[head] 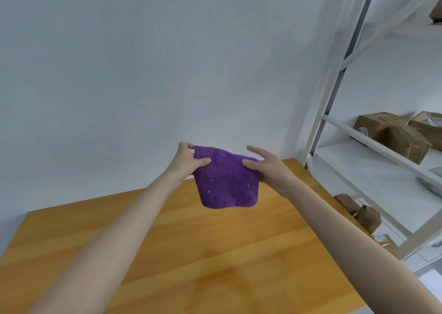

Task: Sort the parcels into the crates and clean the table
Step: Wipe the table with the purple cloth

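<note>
A purple microfibre cloth (226, 179) hangs folded in the air above the far part of the wooden table (167, 254). My left hand (187, 161) pinches its upper left corner between thumb and fingers. My right hand (267, 167) pinches its upper right edge with the thumb in front and the other fingers spread behind. The cloth's lower edge hangs free, clear of the table top. No crates are in view.
A white metal shelf rack (339, 131) stands at the right of the table. Brown cardboard parcels (394, 136) lie on its middle shelf and more parcels (363, 213) on a lower one. A plain white wall is behind the table.
</note>
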`<state>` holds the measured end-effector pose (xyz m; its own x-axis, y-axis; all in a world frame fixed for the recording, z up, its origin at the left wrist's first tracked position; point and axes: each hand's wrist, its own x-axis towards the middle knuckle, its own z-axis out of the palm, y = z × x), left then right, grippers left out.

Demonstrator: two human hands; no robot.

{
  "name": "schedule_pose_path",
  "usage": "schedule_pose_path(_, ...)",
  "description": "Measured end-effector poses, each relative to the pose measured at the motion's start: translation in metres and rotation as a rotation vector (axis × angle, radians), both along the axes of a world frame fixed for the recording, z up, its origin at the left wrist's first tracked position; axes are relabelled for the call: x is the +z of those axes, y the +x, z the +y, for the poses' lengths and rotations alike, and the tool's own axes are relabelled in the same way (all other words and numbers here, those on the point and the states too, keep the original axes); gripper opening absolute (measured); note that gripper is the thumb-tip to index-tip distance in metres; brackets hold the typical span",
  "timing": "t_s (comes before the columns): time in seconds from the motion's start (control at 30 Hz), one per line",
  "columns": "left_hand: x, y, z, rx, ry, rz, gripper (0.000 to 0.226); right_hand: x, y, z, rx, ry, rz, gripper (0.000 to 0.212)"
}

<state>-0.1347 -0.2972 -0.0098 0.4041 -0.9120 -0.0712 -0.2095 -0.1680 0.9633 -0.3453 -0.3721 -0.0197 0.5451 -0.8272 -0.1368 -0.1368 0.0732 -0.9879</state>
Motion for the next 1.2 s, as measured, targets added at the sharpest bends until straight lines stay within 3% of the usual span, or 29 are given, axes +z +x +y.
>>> schedule_pose_path(0.07, 0.002, -0.006, -0.008, -0.067, -0.027, 0.051, 0.054, 0.002, -0.011, -0.008, -0.001, 0.006, -0.001, 0.030)
schedule_pose_path(0.23, 0.007, -0.027, -0.034, -0.321, -0.046, 0.049, 0.025, 0.005, -0.048, -0.035, 0.055, 0.229, -0.090, 0.008)
schedule_pose_path(0.3, 0.007, -0.035, -0.044, -0.323, -0.034, 0.031, 0.022, 0.003, -0.058, -0.044, 0.047, 0.200, -0.106, 0.018)
schedule_pose_path(0.4, 0.006, -0.048, -0.058, -0.307, 0.000, -0.044, 0.018, -0.001, -0.075, -0.059, -0.031, 0.019, -0.021, 0.026)
schedule_pose_path(0.63, -0.026, -0.100, -0.103, -0.173, 0.005, -0.464, 0.009, -0.034, -0.124, -0.092, -0.228, -0.542, 0.583, 0.012)
schedule_pose_path(0.73, -0.051, -0.130, -0.119, -0.182, -0.068, -0.565, 0.014, -0.057, -0.149, -0.103, -0.291, -0.724, 0.542, 0.005)
schedule_pose_path(0.83, -0.088, -0.155, -0.120, -0.351, -0.239, -0.844, 0.018, -0.093, -0.185, -0.102, -0.145, -0.939, 0.472, 0.022)
schedule_pose_path(0.93, -0.148, -0.174, -0.100, -0.699, -0.248, -1.164, 0.031, -0.147, -0.222, -0.084, 0.161, -1.120, 0.614, 0.021)
schedule_pose_path(1.03, -0.201, -0.207, -0.071, -0.976, -0.006, -1.134, 0.030, -0.200, -0.247, -0.062, 0.579, -0.918, 0.843, 0.024)
schedule_pose_path(1.1, -0.223, -0.223, -0.060, -1.070, 0.213, -1.060, 0.031, -0.224, -0.259, -0.050, 0.719, -0.671, 0.942, 0.043)
schedule_pose_path(1.2, -0.236, -0.233, -0.052, -1.105, 0.426, -1.065, 0.073, -0.236, -0.269, -0.046, 0.722, -0.499, 1.012, 0.065)
